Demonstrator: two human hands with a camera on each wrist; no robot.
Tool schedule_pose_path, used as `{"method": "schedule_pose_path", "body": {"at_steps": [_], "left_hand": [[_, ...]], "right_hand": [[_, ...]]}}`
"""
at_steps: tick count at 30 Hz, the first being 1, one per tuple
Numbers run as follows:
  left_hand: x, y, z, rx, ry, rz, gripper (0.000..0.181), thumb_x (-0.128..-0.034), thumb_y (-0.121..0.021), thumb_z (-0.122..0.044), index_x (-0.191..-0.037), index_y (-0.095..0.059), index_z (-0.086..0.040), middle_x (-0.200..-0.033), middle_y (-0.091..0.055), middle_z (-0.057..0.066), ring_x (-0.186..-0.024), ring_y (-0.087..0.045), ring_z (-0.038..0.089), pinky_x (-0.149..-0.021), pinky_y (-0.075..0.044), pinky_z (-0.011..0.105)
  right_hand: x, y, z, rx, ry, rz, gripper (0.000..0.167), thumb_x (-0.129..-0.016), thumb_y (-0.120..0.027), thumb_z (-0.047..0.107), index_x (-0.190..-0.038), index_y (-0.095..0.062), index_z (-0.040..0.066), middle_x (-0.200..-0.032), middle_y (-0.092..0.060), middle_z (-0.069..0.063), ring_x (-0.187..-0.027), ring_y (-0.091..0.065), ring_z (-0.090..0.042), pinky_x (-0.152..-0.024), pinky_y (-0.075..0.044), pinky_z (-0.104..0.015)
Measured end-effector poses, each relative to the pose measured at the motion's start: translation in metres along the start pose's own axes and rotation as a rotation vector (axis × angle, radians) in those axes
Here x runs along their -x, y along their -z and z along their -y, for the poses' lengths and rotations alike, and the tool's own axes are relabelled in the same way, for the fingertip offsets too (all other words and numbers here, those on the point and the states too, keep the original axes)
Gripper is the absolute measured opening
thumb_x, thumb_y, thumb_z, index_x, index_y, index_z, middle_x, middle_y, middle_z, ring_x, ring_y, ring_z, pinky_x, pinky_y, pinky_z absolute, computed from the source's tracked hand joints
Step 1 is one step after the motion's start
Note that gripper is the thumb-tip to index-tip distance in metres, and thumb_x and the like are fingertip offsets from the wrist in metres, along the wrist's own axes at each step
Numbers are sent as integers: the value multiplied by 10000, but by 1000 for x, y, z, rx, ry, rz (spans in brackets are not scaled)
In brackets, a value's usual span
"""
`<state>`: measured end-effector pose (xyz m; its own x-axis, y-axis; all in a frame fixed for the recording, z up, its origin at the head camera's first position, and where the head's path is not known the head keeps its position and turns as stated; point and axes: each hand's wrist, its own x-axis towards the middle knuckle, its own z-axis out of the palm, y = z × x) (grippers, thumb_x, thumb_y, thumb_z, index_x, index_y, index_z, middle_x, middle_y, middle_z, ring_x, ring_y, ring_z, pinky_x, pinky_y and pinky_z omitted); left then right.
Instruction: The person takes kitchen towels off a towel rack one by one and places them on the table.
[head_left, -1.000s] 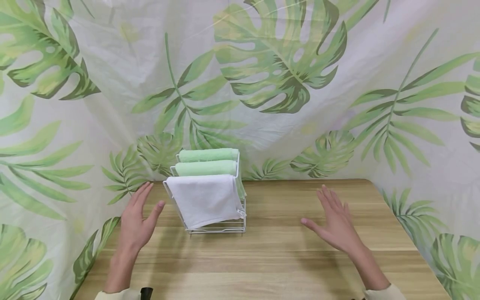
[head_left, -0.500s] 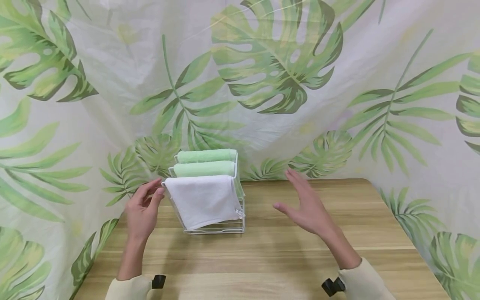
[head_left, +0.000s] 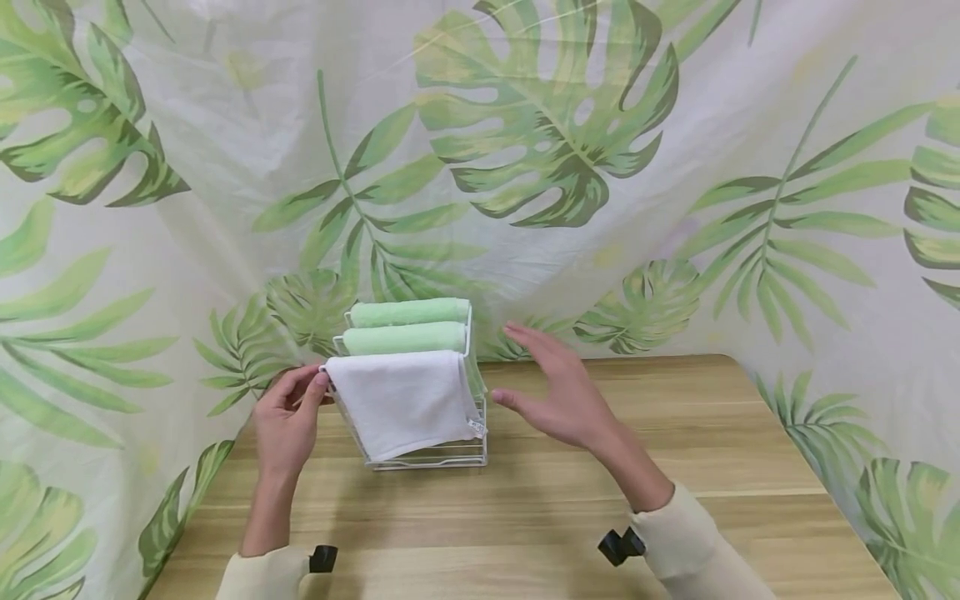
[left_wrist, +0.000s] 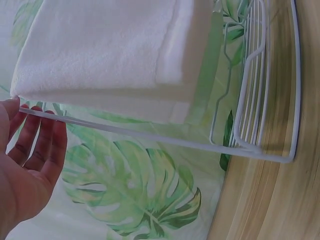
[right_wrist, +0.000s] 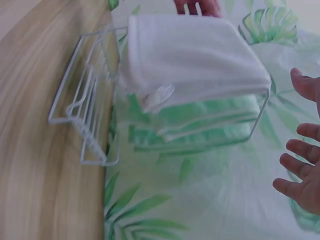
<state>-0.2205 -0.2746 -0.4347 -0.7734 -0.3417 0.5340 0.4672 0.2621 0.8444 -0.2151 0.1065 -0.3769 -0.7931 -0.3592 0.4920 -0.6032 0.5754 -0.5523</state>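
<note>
A white wire rack (head_left: pixel 427 461) stands on the table, left of the middle. Over its front bar hangs a white towel (head_left: pixel 408 400), and behind it two light green towels (head_left: pixel 405 338) drape over the bars further back. My left hand (head_left: pixel 288 421) pinches the rack's top left front corner between thumb and fingers; the left wrist view shows the fingertips on the white wire (left_wrist: pixel 125 132). To the right of the rack my right hand (head_left: pixel 558 387) is held out with fingers extended and thumb apart. In the right wrist view a gap separates its fingers (right_wrist: pixel 302 150) from the rack.
The wooden table (head_left: pixel 675 467) reaches back to a cloth backdrop (head_left: pixel 480 167) printed with green leaves, which also hangs at both sides. A small black clip-like piece (head_left: pixel 621 546) sits at the right sleeve, and another (head_left: pixel 322 558) at the left.
My left hand has moved right and taken hold of the rack's upper left corner. My right hand has come left from the table's right side, close to the rack. The rack stands where it was.
</note>
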Motion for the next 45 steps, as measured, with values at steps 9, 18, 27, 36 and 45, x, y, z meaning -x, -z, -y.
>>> {"method": "schedule_pose_path", "body": {"at_steps": [9,18,27,36,45], "left_hand": [[2,-6,3,47,-6,-71,197,-1012,-710,5,-1130,-721,163,-927,-761,-97,-816,-736,14,-671,-676,178],[6,-5,11,72,-127,-58,205,-981,-692,108,-1173,-702,181,-976,-758,-106,-832,-729,4,-658,-650,129],[3,-8,13,84,-195,-45,203,-967,-676,155,-1165,-691,202,-990,-756,-99,-822,-721,3,-652,-643,122],[0,-8,16,85,-227,-33,211,-960,-667,177,-1168,-686,205,-999,-743,-87,-844,-721,13,-663,-641,112],[0,-4,15,76,-260,20,257,-949,-634,226,-1202,-674,196,-1004,-728,-114,-872,-726,3,-681,-648,127]], "right_hand": [[-21,-12,23,-41,101,8,799,-906,-874,410,-1583,-526,168,-1641,-528,-18,-1547,-474,-254,-1301,-439,-510],[-34,-24,35,-40,162,50,730,-917,-866,383,-1537,-579,125,-1580,-592,-45,-1503,-529,-267,-1262,-488,-504],[-56,-33,48,-27,285,70,628,-919,-872,304,-1462,-646,82,-1452,-691,-74,-1390,-634,-251,-1199,-552,-429],[-83,-43,61,21,267,241,566,-978,-815,292,-1482,-641,102,-1471,-691,-55,-1387,-647,-238,-1207,-549,-406],[-101,-49,62,-51,220,347,455,-990,-805,223,-1411,-701,87,-1401,-738,-42,-1252,-731,-184,-1111,-616,-371]]}}
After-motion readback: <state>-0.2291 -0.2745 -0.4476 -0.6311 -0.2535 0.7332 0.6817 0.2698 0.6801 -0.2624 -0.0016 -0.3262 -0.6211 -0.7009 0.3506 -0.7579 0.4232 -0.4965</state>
